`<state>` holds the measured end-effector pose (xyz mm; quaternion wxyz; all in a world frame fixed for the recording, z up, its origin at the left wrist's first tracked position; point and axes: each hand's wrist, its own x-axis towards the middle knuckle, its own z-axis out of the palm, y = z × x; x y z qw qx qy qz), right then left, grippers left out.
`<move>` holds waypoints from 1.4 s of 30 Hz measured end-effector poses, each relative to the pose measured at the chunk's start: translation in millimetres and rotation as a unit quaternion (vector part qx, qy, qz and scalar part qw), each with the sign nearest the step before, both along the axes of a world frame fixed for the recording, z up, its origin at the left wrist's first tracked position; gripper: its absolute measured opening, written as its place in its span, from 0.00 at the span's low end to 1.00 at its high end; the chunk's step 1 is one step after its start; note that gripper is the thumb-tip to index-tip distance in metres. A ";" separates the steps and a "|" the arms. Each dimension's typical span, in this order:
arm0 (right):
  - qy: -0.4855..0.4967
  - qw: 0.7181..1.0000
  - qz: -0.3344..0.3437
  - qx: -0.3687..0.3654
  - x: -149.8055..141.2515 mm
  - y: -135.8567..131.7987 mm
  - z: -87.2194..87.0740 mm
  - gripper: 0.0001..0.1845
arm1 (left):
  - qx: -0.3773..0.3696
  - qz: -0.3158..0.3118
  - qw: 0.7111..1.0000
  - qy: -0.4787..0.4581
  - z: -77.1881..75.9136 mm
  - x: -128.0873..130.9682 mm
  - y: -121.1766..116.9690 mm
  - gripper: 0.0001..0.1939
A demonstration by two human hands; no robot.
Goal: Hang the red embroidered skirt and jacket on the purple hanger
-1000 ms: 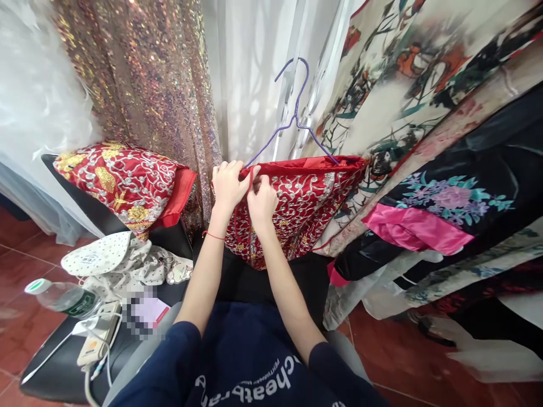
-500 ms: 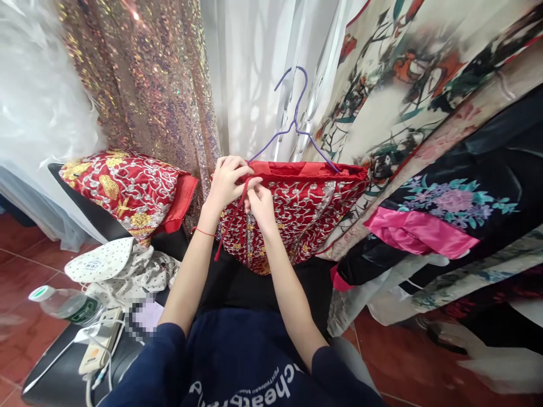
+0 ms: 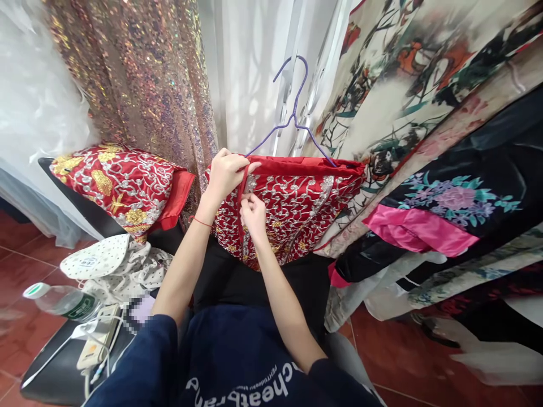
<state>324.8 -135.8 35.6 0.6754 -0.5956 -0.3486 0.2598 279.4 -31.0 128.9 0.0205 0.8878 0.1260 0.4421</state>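
A red tiled floor (image 3: 25,260) shows at both sides of the room, below hanging clothes. At far left, one white feathery garment (image 3: 34,90) runs out of frame, beside one sequined cloth (image 3: 131,73) cut off at the top. One folded red-and-gold cloth (image 3: 114,181) drapes over a black chair (image 3: 55,364), whose seat bears a dotted white cloth (image 3: 119,265), one bottle (image 3: 65,302), one power strip (image 3: 99,339) and a pixelated, unreadable item (image 3: 139,311). At the centre, the left hand (image 3: 231,172), fingers bent, grips the upper left corner of one embroidered red garment (image 3: 297,203); the right hand (image 3: 253,215), nearly closed just below, pinches a red cord (image 3: 243,189), its palm unseen. One purple hanger (image 3: 293,118) rises from the garment, its lower part hidden inside. Rightward hang one painted-print garment (image 3: 373,118) and one black pink-cuffed garment (image 3: 466,169), cut off at the edge.
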 end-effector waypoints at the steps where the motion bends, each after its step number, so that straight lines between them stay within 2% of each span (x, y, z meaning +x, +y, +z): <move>1: -0.005 1.000 -0.005 -0.013 -1.6 -2.0 -9.8 0.09 | 0.001 0.003 1.000 -0.002 -0.2 0.2 -0.1 0.32; 6: -0.054 0.995 -0.031 -0.081 -9.0 -16.6 -56.8 0.14 | -0.005 0.014 1.000 -0.017 -3.4 3.6 3.4 0.34; 9: -0.096 0.989 -0.026 -0.110 -6.6 -27.1 -70.9 0.15 | -0.010 0.001 1.000 -0.014 -6.2 5.0 6.4 0.34; 12: -0.147 0.982 -0.029 -0.115 10.2 -39.5 -62.7 0.15 | -0.015 -0.010 1.000 -0.008 -6.7 5.0 10.0 0.34; 14: -0.181 0.977 -0.055 -0.102 31.5 -50.6 -42.9 0.13 | -0.017 -0.016 1.000 0.000 -6.2 4.4 13.8 0.33; 16: -0.229 0.964 -0.117 -0.072 59.1 -64.0 -14.2 0.12 | -0.019 -0.019 1.000 0.010 -6.2 3.9 19.9 0.32; 17: -0.304 0.934 -0.181 -0.047 74.0 -71.3 1.8 0.12 | -0.019 -0.018 1.000 0.016 -6.4 3.7 23.9 0.31; 18: -0.376 0.893 -0.246 -0.031 89.2 -78.8 17.7 0.12 | -0.017 -0.017 0.999 0.024 -6.8 3.3 28.5 0.29; 20: -0.504 0.800 -0.323 -0.048 118.4 -93.2 45.6 0.14 | -0.007 -0.011 0.999 0.050 -7.8 1.9 38.9 0.25; 22: -0.591 0.723 -0.344 -0.097 144.6 -106.3 64.3 0.17 | 0.003 0.006 0.997 0.078 -8.6 -1.5 48.5 0.21; 23: -0.622 0.696 -0.339 -0.119 156.2 -112.3 69.7 0.17 | 0.003 0.024 0.996 0.087 -8.9 -3.9 52.1 0.20; 25: -0.661 0.665 -0.313 -0.151 176.2 -123.1 74.1 0.16 | 0.000 0.070 0.994 0.086 -9.8 -9.1 55.9 0.17; 28: -0.677 0.662 -0.272 -0.171 196.7 -135.9 73.2 0.14 | -0.010 0.136 0.990 0.025 -13.3 -12.4 56.9 0.08; 30: -0.679 0.669 -0.249 -0.170 204.0 -142.0 73.1 0.11 | -0.032 0.173 0.983 -0.042 -17.4 -8.7 60.4 0.12; 32: -0.684 0.678 -0.225 -0.148 207.4 -146.4 74.9 0.10 | -0.086 0.195 0.972 -0.096 -23.1 -1.7 69.4 0.15; 36: -0.693 0.698 -0.171 -0.056 206.9 -151.4 79.1 0.10 | -0.224 0.141 0.957 -0.119 -36.4 10.1 94.0 0.12; 40: -0.691 0.712 -0.119 0.033 193.6 -157.2 77.6 0.11 | -0.236 0.122 0.951 -0.159 -44.1 12.6 103.1 0.12; 42: -0.699 0.707 -0.085 0.068 181.8 -162.7 76.4 0.11 | -0.229 0.104 0.952 -0.175 -43.7 16.3 102.1 0.14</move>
